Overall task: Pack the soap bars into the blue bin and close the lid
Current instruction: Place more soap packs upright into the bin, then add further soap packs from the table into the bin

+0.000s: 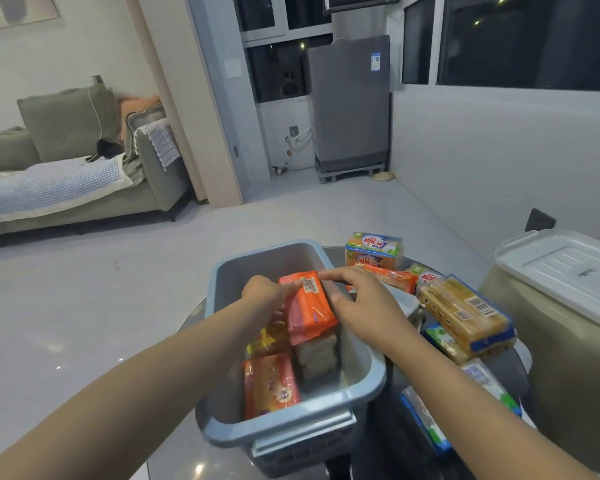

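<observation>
Seen from my head camera, I stand in a pale-tiled living room with a grey-green sofa (66, 174) far off at ten o'clock and a grey washing machine (349, 105) by the dark windows at one o'clock; in front of me is a dark round glass table (388, 441). The blue bin (291, 424) sits open on it, dead centre. My left hand (265, 292) and my right hand (361, 299) both hold an orange soap pack (309, 306), tilted, over the bin's middle: left fingers curled round its left edge, right fingers laid along its far end with the thumb on its right side. Below it, inside the bin, lie another orange-wrapped soap bar (271, 384) at six o'clock, a yellow one (267, 341) and a pale one (317, 358). More soap packs (465, 313) wait on the table at three o'clock, beside a beige lidded tub (561, 306). I judge packing is partway done: next I must lower this pack flat into the free space, let go, then reach right for more. I cannot pick out the bin's lid for certain.
</observation>
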The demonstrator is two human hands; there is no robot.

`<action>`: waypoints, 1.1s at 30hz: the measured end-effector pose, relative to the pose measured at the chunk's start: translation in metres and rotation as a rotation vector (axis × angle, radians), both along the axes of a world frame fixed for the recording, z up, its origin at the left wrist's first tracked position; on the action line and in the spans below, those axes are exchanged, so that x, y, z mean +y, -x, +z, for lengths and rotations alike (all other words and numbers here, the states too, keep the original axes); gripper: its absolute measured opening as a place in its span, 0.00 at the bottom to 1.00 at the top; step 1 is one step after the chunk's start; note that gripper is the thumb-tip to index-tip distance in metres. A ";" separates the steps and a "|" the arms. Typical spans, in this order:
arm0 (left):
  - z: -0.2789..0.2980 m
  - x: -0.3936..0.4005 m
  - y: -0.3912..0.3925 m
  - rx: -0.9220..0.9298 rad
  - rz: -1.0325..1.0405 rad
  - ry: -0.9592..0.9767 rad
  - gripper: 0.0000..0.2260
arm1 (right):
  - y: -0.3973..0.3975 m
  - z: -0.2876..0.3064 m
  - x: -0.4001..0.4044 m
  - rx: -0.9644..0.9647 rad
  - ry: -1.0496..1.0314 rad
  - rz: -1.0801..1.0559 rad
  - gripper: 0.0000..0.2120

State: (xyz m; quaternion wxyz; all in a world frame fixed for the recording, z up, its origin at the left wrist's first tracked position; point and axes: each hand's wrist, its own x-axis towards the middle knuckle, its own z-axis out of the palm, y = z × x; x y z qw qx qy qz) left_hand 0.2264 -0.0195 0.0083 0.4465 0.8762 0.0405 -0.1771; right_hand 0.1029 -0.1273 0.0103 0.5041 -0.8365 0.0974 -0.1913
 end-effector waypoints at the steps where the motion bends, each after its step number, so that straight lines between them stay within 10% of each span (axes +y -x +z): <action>1: 0.001 0.001 0.002 -0.006 -0.007 -0.007 0.22 | 0.002 0.000 -0.001 -0.003 -0.023 0.008 0.14; 17: 0.048 -0.042 0.055 -0.575 -0.367 0.234 0.09 | 0.016 -0.028 -0.102 0.245 0.327 -0.413 0.09; 27: 0.033 -0.136 0.034 -0.261 -0.946 -0.730 0.20 | 0.007 -0.046 -0.137 0.354 0.536 -0.306 0.16; 33: 0.007 -0.153 0.008 0.043 -0.908 -0.836 0.28 | -0.003 -0.052 -0.136 0.498 0.680 -0.126 0.27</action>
